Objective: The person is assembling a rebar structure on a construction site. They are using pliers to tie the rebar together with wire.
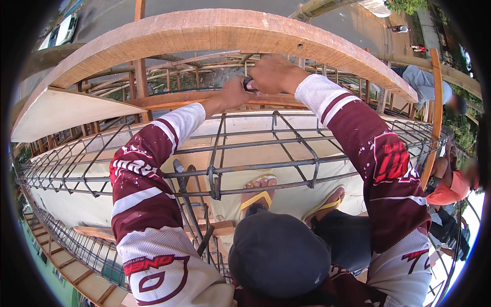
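Observation:
Both my hands meet at the near side of a long wooden board (204,31) that crosses in front of me. My left hand (234,95) is closed around a small dark object (249,83), only part of which shows. Just above it and to the right, my right hand (276,74) has its fingers curled down close to that object. Whatever those fingers hold is hidden. Under my forearms runs a rebar cage (263,167) of long bars and tied stirrups. A wooden rail (197,99) passes behind my left hand.
A plywood panel (66,115) adjoins the board at left. Upright rebar (190,204) rises by my feet, which stand on pale sheeting (225,202). A wooden post (434,123) stands at right, near a person in grey (427,84) and one in orange (452,189). A road lies below.

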Demonstrator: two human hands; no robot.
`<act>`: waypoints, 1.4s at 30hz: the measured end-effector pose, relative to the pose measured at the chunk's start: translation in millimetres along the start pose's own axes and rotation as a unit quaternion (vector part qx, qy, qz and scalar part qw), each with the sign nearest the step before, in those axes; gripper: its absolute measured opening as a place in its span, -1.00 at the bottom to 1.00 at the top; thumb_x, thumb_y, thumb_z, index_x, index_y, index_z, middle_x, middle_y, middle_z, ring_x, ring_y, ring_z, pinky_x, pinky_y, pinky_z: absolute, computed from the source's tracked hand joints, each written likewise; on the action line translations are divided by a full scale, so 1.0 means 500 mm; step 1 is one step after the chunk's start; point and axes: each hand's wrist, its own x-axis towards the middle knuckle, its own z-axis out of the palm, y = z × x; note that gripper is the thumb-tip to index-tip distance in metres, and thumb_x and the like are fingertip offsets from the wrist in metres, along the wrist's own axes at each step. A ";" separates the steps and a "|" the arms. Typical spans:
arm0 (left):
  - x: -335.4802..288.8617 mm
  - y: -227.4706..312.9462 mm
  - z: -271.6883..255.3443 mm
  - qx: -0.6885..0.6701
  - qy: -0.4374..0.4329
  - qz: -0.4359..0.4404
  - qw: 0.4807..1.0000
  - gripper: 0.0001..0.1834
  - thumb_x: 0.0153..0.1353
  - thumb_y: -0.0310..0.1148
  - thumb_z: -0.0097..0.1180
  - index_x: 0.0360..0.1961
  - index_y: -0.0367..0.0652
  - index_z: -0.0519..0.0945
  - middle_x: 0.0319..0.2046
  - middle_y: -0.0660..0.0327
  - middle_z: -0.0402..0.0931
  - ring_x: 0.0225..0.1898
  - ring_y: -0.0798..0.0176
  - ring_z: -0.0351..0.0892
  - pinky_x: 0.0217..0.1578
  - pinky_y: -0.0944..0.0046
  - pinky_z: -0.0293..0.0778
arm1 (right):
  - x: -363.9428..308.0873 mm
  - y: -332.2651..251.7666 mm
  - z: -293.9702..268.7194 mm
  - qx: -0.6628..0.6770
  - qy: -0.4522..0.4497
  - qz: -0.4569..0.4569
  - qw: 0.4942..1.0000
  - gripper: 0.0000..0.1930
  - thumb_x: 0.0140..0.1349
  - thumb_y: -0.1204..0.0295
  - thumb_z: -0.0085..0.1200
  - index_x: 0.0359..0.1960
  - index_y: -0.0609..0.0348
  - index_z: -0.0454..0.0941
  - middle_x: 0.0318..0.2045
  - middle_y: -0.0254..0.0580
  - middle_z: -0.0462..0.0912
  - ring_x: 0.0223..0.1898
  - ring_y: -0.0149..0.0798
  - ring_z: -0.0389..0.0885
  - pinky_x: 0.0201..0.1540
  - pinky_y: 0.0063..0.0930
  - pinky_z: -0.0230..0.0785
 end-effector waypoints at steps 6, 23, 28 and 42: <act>-0.014 -0.031 -0.043 0.019 -0.053 -0.007 0.998 -0.67 0.02 -0.35 0.30 -0.21 -0.33 0.60 -0.41 0.16 0.59 -0.36 0.30 0.47 -0.25 0.18 0.43 | -0.018 -0.019 0.063 -0.070 0.141 -0.070 0.985 -0.72 0.30 0.22 0.11 -0.15 0.20 0.58 -0.34 -0.07 0.68 -0.36 -0.01 0.74 -0.29 -0.11 0.55; -0.119 0.231 -0.123 0.118 -0.051 -0.004 0.992 -0.46 0.28 -0.30 0.26 0.24 -0.27 0.47 0.12 -0.01 0.54 0.20 0.06 0.50 0.25 0.11 0.36 | -0.572 -0.001 -0.115 0.088 0.084 0.214 0.969 -0.59 0.34 0.16 0.10 -0.14 0.38 0.54 -0.39 0.09 0.64 -0.43 0.08 0.71 -0.40 -0.15 0.57; -0.171 0.296 -0.136 0.122 -0.011 -0.023 0.992 -0.57 0.30 -0.41 0.20 0.16 -0.31 0.50 0.00 0.06 0.56 0.07 0.17 0.52 0.15 0.15 0.41 | -0.764 0.010 -0.095 0.132 0.136 0.279 0.941 -0.57 0.32 0.16 0.15 -0.01 0.29 0.50 -0.31 0.01 0.63 -0.39 0.02 0.70 -0.42 -0.18 0.54; -0.156 0.765 0.333 -0.294 0.033 0.102 0.950 -0.09 0.39 0.21 -0.02 0.46 -0.32 0.09 0.33 -0.19 0.30 0.39 -0.21 0.28 0.37 0.05 0.26 | -0.948 0.058 0.027 0.518 0.406 0.157 0.737 -0.61 0.25 0.40 0.19 -0.16 0.62 0.43 -0.35 0.35 0.59 -0.30 0.28 0.67 -0.24 -0.01 0.51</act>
